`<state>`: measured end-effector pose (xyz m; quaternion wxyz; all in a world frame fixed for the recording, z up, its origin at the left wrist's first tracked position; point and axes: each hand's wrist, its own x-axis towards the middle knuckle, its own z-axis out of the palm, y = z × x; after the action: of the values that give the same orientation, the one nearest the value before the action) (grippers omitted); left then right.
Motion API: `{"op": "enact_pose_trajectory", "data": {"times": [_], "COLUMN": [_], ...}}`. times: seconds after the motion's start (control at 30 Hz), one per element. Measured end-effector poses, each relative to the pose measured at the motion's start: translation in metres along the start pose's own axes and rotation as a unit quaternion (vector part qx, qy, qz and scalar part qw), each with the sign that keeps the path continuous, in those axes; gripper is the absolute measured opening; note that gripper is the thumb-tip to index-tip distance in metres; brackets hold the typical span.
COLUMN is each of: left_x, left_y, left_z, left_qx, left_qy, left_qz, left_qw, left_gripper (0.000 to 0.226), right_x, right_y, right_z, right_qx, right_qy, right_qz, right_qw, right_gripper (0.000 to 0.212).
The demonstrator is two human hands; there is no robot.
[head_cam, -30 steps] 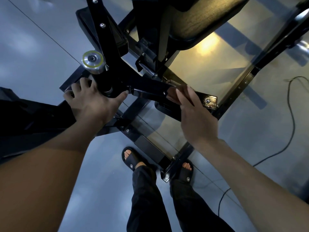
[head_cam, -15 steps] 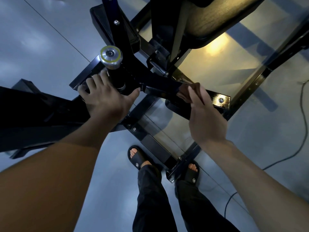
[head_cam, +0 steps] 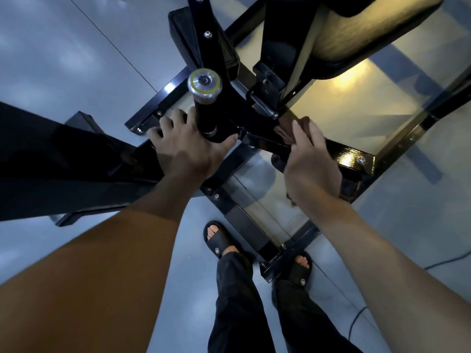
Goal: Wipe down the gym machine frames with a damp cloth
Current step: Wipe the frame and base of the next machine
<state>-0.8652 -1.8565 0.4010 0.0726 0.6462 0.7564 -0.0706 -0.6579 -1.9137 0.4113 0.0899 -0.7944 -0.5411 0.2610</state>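
the right hand presses the brown cloth onto the black frame bar; the left hand lies flat on the frame beside the post. best wipe lengthwise, pressing evenly toward the bolted end.

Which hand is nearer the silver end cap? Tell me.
Left. The left hand rests just below the silver end cap, by its post; the right hand holds the cloth farther right.
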Motion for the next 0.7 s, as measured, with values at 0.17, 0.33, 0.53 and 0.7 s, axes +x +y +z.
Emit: {"op": "enact_pose_trajectory", "data": {"times": [0.17,0.33,0.53,0.7], "left_x": [0.003,0.002,0.002,0.001], "left_y": [-0.002,-0.003,-0.002,-0.002], "left_z": [0.0,0.001,0.002,0.003], "left_qx": [-0.02,-0.032,-0.028,-0.031], "left_qy": [0.006,0.007,0.01,0.013], "left_qz": [-0.005,-0.007,-0.009,-0.004], "left_qw": [1.0,0.999,1.0,0.999], "left_gripper": [0.096,0.095,0.095,0.096], "right_x": [0.0,0.001,0.003,-0.005], "right_y": [-0.033,0.007,-0.041,0.005], "right_z": [0.006,-0.005,0.018,0.002], "right_qx": [-0.001,-0.013,0.001,-0.014], "right_qy": [-0.042,0.022,-0.007,0.022], "right_qz": [-0.141,-0.096,-0.105,-0.077], "right_qw": [0.989,0.995,0.994,0.997], "right_gripper": [0.048,0.046,0.054,0.047]}}
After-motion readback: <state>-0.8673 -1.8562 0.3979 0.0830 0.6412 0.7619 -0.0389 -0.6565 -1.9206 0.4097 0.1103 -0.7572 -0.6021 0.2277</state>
